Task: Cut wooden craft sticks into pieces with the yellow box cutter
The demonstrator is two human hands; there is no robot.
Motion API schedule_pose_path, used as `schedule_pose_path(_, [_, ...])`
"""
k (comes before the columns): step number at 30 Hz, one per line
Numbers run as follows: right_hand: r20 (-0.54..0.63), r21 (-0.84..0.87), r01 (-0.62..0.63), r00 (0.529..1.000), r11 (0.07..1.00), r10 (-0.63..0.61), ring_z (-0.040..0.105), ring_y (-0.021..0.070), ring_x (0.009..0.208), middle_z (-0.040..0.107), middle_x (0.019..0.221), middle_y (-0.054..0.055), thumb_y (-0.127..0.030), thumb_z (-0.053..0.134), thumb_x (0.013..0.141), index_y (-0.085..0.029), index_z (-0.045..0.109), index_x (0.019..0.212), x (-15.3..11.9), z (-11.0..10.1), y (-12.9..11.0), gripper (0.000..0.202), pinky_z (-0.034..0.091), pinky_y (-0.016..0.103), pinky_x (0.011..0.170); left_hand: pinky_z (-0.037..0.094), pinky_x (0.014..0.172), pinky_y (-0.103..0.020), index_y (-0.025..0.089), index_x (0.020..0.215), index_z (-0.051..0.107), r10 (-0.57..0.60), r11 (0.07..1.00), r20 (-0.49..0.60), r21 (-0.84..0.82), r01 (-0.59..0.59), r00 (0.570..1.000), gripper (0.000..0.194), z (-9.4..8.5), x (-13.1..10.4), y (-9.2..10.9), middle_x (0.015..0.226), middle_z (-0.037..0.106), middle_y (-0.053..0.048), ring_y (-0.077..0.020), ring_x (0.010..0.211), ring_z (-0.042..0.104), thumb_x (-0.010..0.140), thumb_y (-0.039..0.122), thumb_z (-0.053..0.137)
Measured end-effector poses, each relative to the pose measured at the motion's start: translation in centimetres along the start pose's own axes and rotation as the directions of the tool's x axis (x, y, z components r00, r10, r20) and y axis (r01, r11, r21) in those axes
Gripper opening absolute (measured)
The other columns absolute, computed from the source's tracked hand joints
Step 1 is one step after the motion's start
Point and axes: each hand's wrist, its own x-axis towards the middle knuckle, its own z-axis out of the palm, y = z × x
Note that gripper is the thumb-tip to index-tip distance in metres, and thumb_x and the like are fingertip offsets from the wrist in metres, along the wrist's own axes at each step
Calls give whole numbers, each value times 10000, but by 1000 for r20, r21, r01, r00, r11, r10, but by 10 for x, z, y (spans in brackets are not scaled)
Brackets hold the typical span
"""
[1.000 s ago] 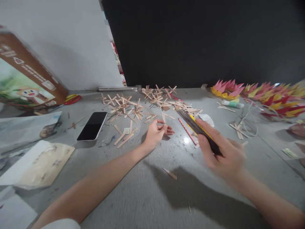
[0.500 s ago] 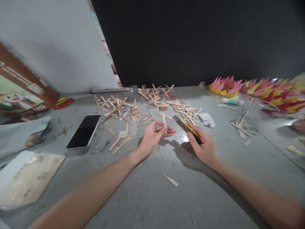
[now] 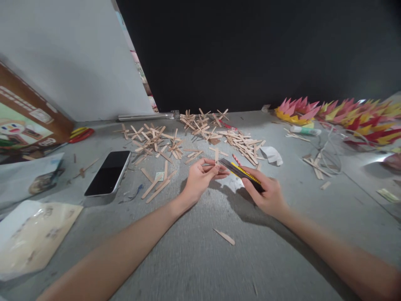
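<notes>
Pinched upright in my left hand [image 3: 203,175] is a wooden craft stick [image 3: 216,156], its lower part hidden by the fingers. My right hand [image 3: 265,190] is closed around a black and yellow utility knife [image 3: 246,174]. The knife's blade end points left and reaches the craft stick's side; whether it touches cannot be made out. Beyond the hands lie a heap of loose craft sticks [image 3: 243,144] and several sticks joined into crosses [image 3: 153,140]. A pointed stick piece [image 3: 224,236] rests on the table nearer to me.
A phone [image 3: 108,173] and a plastic packet [image 3: 40,234] lie at left, near a brown box [image 3: 31,113]. Pink and yellow folded-paper crowns [image 3: 297,109], a glue stick [image 3: 305,130] and a cable [image 3: 332,154] are at right. A black panel [image 3: 250,54] stands behind.
My right hand has brought the utility knife left, so its blade end is now at the craft stick. My left hand holds the stick in nearly the same place.
</notes>
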Motion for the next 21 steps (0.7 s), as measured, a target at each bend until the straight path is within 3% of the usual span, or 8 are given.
schedule_pose_path(4, [-26, -3, -40, 999, 999, 40, 805, 228, 976, 807, 1251, 99, -346, 584, 1057, -219, 687, 1360, 0, -1, 0, 344, 624, 306, 805, 692, 851, -439, 162, 1018, 632, 22, 1000, -16, 15, -22, 1000, 422, 1, -1, 1, 912, 818, -102, -287, 854, 838, 838, 436, 899])
schedule_pose_path(7, [-58, 17, -81, 995, 997, 82, 790, 214, 890, 809, 1217, 100, -362, 595, 1055, -211, 685, 1348, 0, 0, 2, 341, 606, 304, 757, 679, 809, -400, 167, 1108, 635, 29, 999, -22, 39, -28, 999, 410, 0, 0, 1, 948, 819, -99, -257, 819, 830, 879, 425, 858])
schedule_pose_path(10, [-97, 66, -188, 976, 980, 194, 717, 186, 697, 806, 940, 59, -411, 584, 1064, -195, 690, 1305, 2, 0, 5, 340, 566, 303, 663, 646, 774, -356, 176, 1102, 640, 46, 995, -29, 91, -43, 999, 364, -2, 1, -1, 984, 824, -103, -213, 774, 803, 902, 413, 830])
schedule_pose_path(12, [-112, 131, -254, 957, 958, 269, 643, 173, 594, 715, 722, 5, -450, 576, 1063, -184, 691, 1241, 5, 0, 5, 340, 530, 297, 602, 614, 746, -329, 178, 1038, 654, 65, 987, -42, 150, -59, 997, 310, -3, 1, -1, 967, 825, -100, -190, 744, 770, 910, 409, 816])
schedule_pose_path(14, [-132, 206, -284, 940, 937, 314, 602, 165, 554, 648, 641, -23, -478, 588, 1050, -180, 681, 1175, 9, -1, 4, 336, 515, 291, 571, 583, 741, -316, 182, 993, 685, 97, 964, -50, 253, -81, 994, 250, -4, 1, 0, 944, 819, -92, -190, 768, 747, 931, 401, 790])
schedule_pose_path(17, [-156, 320, -335, 904, 886, 398, 593, 153, 545, 662, 693, -12, -507, 624, 1021, -187, 664, 1108, 13, -2, 2, 334, 515, 281, 530, 556, 809, -342, 196, 970, 766, 152, 854, 20, 500, -142, 988, 165, -5, 1, 4, 946, 792, -82, -222, 878, 723, 975, 358, 735])
schedule_pose_path(21, [-135, 502, -425, 822, 754, 553, 556, 131, 508, 620, 732, -33, -530, 702, 957, -214, 662, 1129, 15, -1, 7, 362, 443, 240, 410, 510, 930, -411, 236, 936, 828, 102, 539, 244, 801, -260, 964, 121, -6, 1, 14, 961, 730, -76, -275, 1009, 644, 981, 276, 724])
